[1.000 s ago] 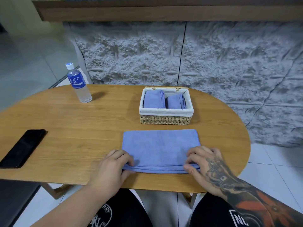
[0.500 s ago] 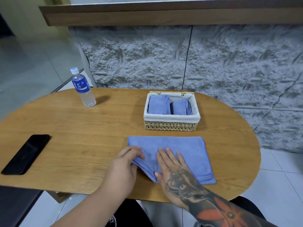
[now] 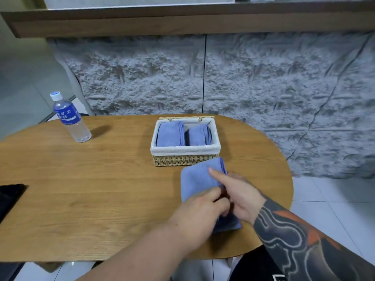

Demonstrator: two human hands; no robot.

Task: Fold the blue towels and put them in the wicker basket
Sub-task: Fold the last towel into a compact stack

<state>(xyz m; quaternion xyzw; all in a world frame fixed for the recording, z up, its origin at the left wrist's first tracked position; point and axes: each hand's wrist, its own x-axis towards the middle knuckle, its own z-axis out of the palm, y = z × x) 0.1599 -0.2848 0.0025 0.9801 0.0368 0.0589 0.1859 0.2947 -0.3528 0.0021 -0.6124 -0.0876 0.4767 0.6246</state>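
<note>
A blue towel (image 3: 197,179), folded to a narrow rectangle, lies on the wooden table (image 3: 91,189) just in front of the wicker basket (image 3: 182,160). The basket has a white liner and holds two folded blue towels (image 3: 170,134) side by side. My left hand (image 3: 199,216) pinches the towel's near edge. My right hand (image 3: 237,194), with a tattooed forearm, rests on the towel with its index finger stretched across the cloth. The towel's near end is partly hidden under both hands.
A water bottle (image 3: 70,118) with a blue label stands at the back left of the table. A black phone (image 3: 10,196) lies at the left edge. A grey stone-textured wall (image 3: 263,98) runs behind the table, and tiled floor (image 3: 324,199) lies to the right.
The towel has been folded in half from left to right and is now about half as wide. Both hands have moved right and come together at its near edge.
</note>
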